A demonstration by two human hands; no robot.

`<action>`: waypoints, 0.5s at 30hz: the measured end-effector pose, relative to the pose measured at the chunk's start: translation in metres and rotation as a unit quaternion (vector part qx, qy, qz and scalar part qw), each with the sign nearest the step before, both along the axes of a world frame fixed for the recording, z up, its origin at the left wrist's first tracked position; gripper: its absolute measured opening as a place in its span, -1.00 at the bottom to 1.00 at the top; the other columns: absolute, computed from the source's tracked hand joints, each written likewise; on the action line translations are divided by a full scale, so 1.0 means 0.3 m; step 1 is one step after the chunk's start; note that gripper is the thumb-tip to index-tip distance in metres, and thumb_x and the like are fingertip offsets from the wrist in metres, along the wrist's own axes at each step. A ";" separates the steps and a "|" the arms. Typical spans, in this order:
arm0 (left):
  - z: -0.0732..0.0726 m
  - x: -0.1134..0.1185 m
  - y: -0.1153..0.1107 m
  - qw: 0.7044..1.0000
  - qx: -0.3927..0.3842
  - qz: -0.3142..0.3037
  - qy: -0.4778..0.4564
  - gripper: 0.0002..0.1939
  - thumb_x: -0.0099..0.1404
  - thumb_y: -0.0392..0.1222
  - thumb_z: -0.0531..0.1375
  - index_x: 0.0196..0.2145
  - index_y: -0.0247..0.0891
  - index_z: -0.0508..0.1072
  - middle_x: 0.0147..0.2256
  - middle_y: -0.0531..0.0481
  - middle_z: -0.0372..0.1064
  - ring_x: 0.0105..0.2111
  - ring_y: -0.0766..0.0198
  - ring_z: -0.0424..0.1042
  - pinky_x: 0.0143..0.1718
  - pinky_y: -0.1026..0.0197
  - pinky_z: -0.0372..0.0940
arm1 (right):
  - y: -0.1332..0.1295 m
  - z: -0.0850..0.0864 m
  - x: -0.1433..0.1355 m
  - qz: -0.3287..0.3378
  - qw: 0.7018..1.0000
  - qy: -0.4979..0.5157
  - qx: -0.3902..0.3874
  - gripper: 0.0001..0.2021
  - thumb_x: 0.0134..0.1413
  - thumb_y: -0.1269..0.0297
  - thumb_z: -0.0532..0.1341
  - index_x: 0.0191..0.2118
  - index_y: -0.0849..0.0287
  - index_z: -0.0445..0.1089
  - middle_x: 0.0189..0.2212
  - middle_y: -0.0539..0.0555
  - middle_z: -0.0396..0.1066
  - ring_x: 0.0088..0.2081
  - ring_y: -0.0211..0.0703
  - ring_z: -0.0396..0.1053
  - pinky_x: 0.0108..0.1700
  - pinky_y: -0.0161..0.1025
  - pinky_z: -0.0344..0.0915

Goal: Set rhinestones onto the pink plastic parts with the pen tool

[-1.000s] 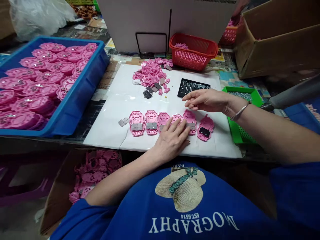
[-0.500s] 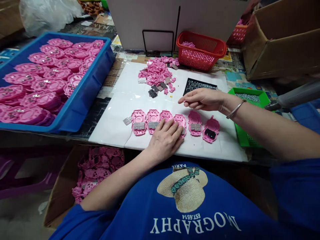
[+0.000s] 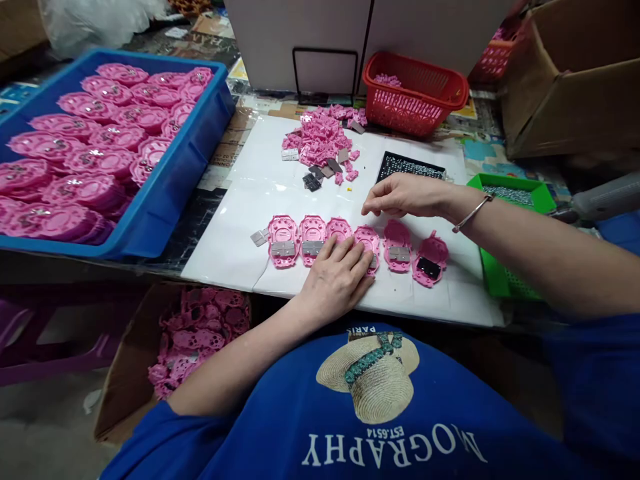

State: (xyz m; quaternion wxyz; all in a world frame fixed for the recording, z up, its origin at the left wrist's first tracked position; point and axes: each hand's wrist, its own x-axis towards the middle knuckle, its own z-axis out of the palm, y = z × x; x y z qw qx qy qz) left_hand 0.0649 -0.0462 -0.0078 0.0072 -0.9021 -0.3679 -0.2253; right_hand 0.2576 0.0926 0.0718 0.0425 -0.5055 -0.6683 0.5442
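White sheeting [image 3: 230, 240] covers the worktop beside a blue tray [image 3: 197, 160], and a row of pink shells [image 3: 284, 228] lies along its near edge. Since a second ago the left hand [image 3: 334, 280] has come off the fifth shell [image 3: 397, 233], leaving it uncovered; it now lies flat, fingers slightly spread, over the third and fourth, probably steadying them. Beyond them the right hand [image 3: 395, 195] is curled; whether its fingertips pinch anything I cannot tell. Most shells' long axes run away from the body, but the rightmost shell [image 3: 434, 249] leans right at its far end
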 end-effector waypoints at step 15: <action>0.001 -0.001 0.000 1.000 0.000 0.001 -0.009 -0.62 0.46 -0.09 0.09 0.09 -0.36 0.45 0.10 -0.19 0.45 0.16 -0.07 0.36 0.23 -0.20 0.19 | 0.021 -0.037 -0.055 0.109 0.988 -0.101 0.033 -0.89 0.09 0.37 0.29 -0.45 0.19 0.46 -0.53 0.00 0.39 -0.52 -0.32 0.19 -0.46 -0.33 0.11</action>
